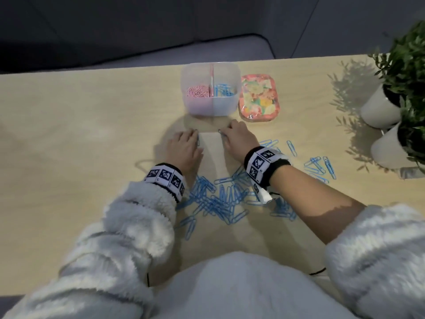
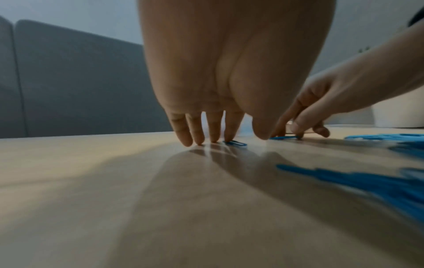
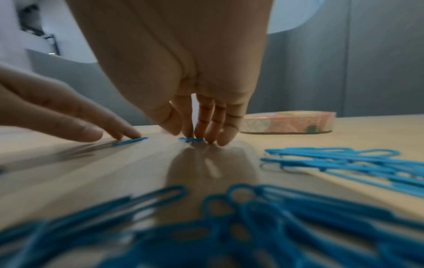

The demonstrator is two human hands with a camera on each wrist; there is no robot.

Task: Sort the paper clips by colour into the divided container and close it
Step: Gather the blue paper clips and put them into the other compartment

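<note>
The clear divided container [image 1: 212,104] stands open at the table's far middle, with pink clips [image 1: 197,92] in its left half and blue clips [image 1: 224,90] in its right half. Its floral lid [image 1: 257,97] lies flat just to the right of it. My left hand [image 1: 194,137] has its straight fingertips down on the table, and the index tip presses a single blue clip [image 2: 235,143]. About a hand's width to the right, the fingertips of my right hand [image 1: 224,132] rest on another blue clip [image 3: 191,139] that lies flat. A pile of several blue clips [image 1: 218,199] sits between my wrists.
More blue clips [image 1: 318,168] are scattered to the right of my right wrist. Two white plant pots [image 1: 379,110] with green leaves stand at the right edge. The table's far edge runs just behind the container, with a grey sofa [image 1: 69,49] beyond it.
</note>
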